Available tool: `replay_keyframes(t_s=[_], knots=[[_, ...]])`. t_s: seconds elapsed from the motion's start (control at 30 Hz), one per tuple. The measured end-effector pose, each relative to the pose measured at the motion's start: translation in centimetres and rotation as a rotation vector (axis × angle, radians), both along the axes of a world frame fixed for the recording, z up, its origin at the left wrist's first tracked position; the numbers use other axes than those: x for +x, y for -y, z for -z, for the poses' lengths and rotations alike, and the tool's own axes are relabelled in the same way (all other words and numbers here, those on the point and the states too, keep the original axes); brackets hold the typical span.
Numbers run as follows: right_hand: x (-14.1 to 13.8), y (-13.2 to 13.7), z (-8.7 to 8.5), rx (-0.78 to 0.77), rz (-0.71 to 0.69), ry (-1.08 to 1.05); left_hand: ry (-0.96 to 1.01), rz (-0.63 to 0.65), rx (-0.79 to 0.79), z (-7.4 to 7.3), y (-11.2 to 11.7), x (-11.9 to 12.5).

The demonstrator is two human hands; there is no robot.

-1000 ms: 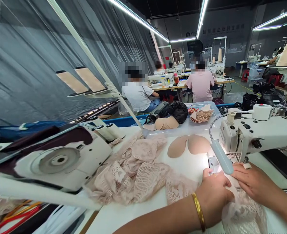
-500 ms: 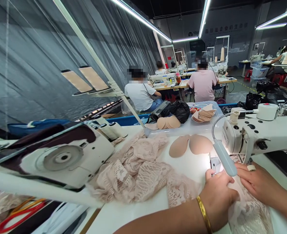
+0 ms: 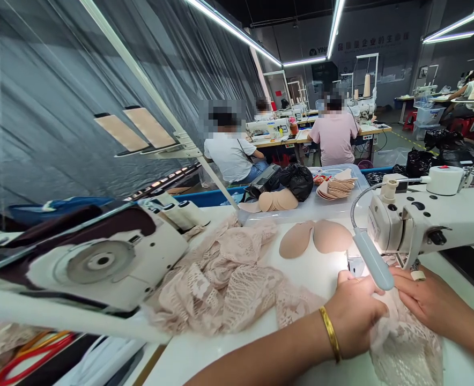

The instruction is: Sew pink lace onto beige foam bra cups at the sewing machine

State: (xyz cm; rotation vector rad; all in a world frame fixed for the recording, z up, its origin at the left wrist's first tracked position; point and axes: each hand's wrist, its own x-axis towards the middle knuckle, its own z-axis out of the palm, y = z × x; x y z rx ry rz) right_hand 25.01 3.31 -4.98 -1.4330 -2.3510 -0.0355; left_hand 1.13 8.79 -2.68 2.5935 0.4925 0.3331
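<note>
My left hand [image 3: 355,311], with a gold bangle at its wrist, is closed on beige lace fabric [image 3: 408,348] in front of the sewing machine [image 3: 442,214]. Its fingers curl beside the lit needle area. My right hand [image 3: 428,297] lies with fingers stretched over the same fabric, under the machine head. The grey lamp head [image 3: 374,260] hides the fingertips and the needle in part. Left of my hands, a heap of beige lace [image 3: 224,279] spreads across the white table. Two beige moulded bra cups [image 3: 301,239] lie just behind the needle area.
A clear plastic tray [image 3: 257,216] behind the table holds stacked cups [image 3: 335,187] and a black bag [image 3: 297,181]. At left are a tilted white machine [image 3: 100,262] and a thread stand with two cones [image 3: 150,127]. Several people sit at machines further back.
My left hand has shifted slightly left and forward, and the lace hanging below it has moved a little left. My right hand stays nearly in place on the fabric.
</note>
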Motion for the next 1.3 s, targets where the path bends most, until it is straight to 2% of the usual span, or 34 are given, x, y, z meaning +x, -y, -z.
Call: replay_keyframes(t_s=[0.2, 0.33, 0.5, 0.6, 0.73, 0.87, 1.07, 1.2, 1.3], knots=[[0.2, 0.2, 0.5, -0.001, 0.0, -0.012, -0.062, 0.077, 0.139, -1.0, -2.5, -0.3], [0.1, 0.5, 0.2, -0.039, -0.035, -0.03, -0.114, 0.111, 0.215, -1.8, -3.6, -0.2], [-0.2, 0.8, -0.5, -0.101, -0.123, -0.035, -0.075, 0.165, 0.222, -2.2, -3.4, -0.5], [-0.2, 0.8, -0.4, -0.088, -0.108, -0.038, -0.031, 0.2, 0.222, -2.2, -3.2, -0.7], [0.1, 0.7, 0.0, -0.071, -0.082, -0.058, -0.096, 0.17, 0.274, -2.3, -3.3, -0.6], [0.7, 0.6, 0.5, -0.03, -0.028, -0.075, -0.1, 0.144, 0.3, -2.1, -3.7, -0.4], [0.9, 0.7, 0.7, 0.126, 0.06, -0.099, -0.094, 0.1, 0.266, -1.3, -4.8, -0.3], [1.0, 0.4, 0.5, 0.132, 0.058, -0.138, -0.002, 0.073, 0.226, -0.6, -5.6, -0.1], [1.2, 0.2, 0.6, 0.118, 0.113, -0.166, 0.064, 0.052, 0.235, -0.1, -5.8, 0.0]])
